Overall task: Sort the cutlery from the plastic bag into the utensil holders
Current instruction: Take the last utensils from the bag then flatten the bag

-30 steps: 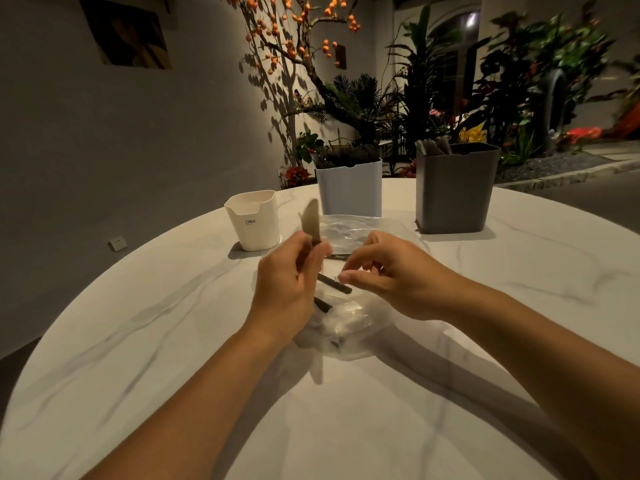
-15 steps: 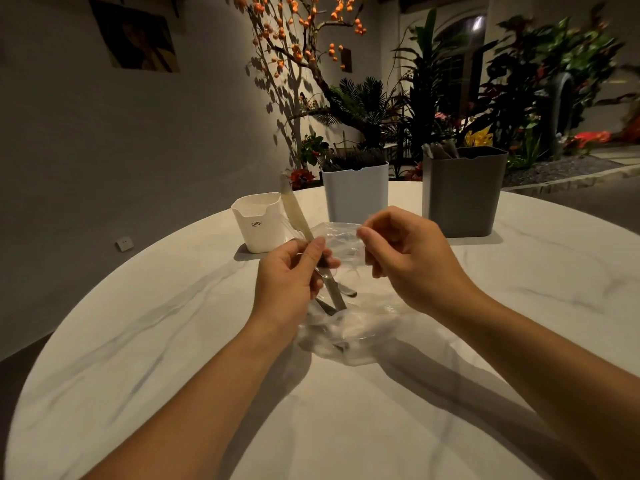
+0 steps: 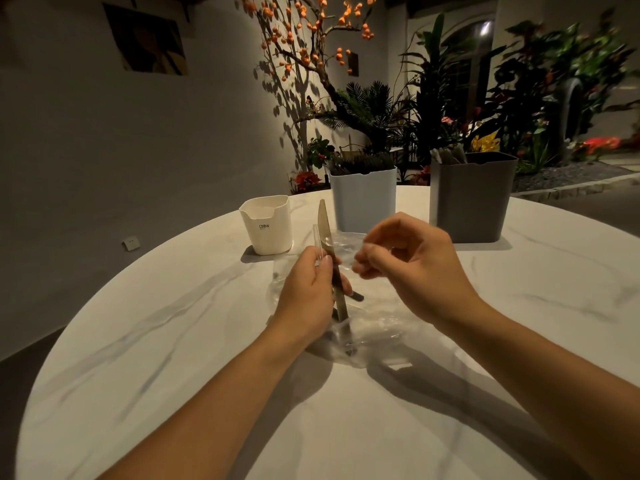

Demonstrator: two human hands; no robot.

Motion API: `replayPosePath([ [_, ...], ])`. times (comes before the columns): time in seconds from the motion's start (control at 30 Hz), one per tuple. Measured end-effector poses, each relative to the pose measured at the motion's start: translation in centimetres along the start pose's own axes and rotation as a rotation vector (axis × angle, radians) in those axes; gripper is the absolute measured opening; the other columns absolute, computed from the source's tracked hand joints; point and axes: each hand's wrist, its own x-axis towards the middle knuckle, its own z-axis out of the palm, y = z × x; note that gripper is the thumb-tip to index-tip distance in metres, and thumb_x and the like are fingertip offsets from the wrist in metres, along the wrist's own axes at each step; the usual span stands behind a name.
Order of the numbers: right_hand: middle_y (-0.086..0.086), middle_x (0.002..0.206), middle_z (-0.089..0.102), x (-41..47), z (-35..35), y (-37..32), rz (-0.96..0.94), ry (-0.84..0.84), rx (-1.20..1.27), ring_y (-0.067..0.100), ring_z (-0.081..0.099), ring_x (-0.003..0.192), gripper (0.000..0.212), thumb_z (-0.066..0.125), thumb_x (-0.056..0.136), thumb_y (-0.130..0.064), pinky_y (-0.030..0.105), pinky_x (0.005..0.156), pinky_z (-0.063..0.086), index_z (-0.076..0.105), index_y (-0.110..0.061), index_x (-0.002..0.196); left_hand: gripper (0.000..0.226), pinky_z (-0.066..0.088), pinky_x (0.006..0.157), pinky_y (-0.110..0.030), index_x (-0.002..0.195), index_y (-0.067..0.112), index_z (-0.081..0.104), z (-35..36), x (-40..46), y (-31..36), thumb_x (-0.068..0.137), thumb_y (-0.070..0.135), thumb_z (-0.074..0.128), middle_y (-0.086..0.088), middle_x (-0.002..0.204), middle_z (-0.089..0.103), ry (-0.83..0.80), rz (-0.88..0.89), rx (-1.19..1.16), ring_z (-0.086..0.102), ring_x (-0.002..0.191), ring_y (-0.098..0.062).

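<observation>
Round white marble bench [image 3: 173,358]. Framed picture [image 3: 147,41] on wall, upper left. Orange-berried tree [image 3: 304,39] and leafy plants [image 3: 554,84], upper right.

Bare round white marble table [image 3: 173,358] from 6 to 9 o'clock: open passage. Blocking 11 to 1 o'clock: small white plastic holder [image 3: 266,225], pale blue square holder [image 3: 363,199], dark grey square holder [image 3: 471,199]. Gaps between holders passable. Crumpled clear plastic bag [image 3: 377,327] at centre.
</observation>
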Motion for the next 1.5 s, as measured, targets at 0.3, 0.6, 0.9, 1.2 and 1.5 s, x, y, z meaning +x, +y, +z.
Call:
replayPosePath([
  [0.3, -0.006, 0.087, 0.07, -0.5, 0.9, 1.4, 0.108, -0.111, -0.239, 0.009, 0.071, 0.073, 0.008, 0.069, 0.091, -0.024, 0.018, 0.063, 0.059, 0.064, -0.027, 0.097, 0.027, 0.059, 0.079, -0.031, 0.101, 0.016, 0.052, -0.1, -0.5, 0.9, 0.11, 0.029, 0.031, -0.008, 0.091, 0.068, -0.027, -0.145, -0.138, 0.069, 0.088, -0.019],
  [0.6, -0.014, 0.088, 0.065, 0.0, 0.2, 1.6, 0.068, -0.03, -0.281, 0.007, 0.063, 0.085, 0.007, 0.063, 0.096, -0.024, 0.017, 0.073, 0.052, 0.066, -0.03, 0.093, 0.03, 0.059, 0.068, -0.037, 0.118, 0.004, 0.06, -0.8, -0.1, 1.3, 0.103, 0.016, 0.036, -0.016, 0.096, 0.061, -0.151, -0.48, -0.747, 0.064, 0.078, -0.025],
  [0.9, -0.012, 0.085, 0.059, -0.3, 0.4, 1.4, 0.022, -0.103, -0.422, 0.011, 0.057, 0.078, 0.002, 0.065, 0.094, -0.026, 0.009, 0.059, 0.044, 0.066, -0.028, 0.095, 0.047, 0.058, 0.079, -0.037, 0.125, 0.006, 0.063, -0.9, 0.0, 0.8, 0.104, 0.041, 0.039, -0.016, 0.106, 0.07, -0.342, -0.443, -0.564, 0.068, 0.089, -0.024],
  [1.2, -0.017, 0.091, 0.061, -0.2, 0.6, 1.3, 0.004, -0.009, -0.371, 0.004, 0.062, 0.079, 0.051, 0.075, 0.085, -0.025, 0.01, 0.068, 0.052, 0.05, -0.03, 0.129, 0.033, 0.056, 0.079, -0.031, 0.123, 0.009, 0.061, -0.9, -0.4, 0.8, 0.103, -0.004, 0.038, -0.012, 0.104, 0.07, -0.476, -0.297, -0.419, 0.07, 0.088, -0.019],
  [1.5, -0.012, 0.094, 0.061, 0.1, 1.1, 1.5, 0.148, -0.027, -0.27, 0.007, 0.062, 0.085, 0.029, 0.063, 0.092, -0.042, 0.012, 0.067, 0.051, 0.057, -0.028, 0.116, 0.038, 0.053, 0.07, -0.028, 0.135, 0.012, 0.053, -1.2, -0.4, 1.4, 0.105, -0.003, 0.035, -0.017, 0.112, 0.066, -0.53, -0.251, -0.486, 0.067, 0.08, -0.017],
])
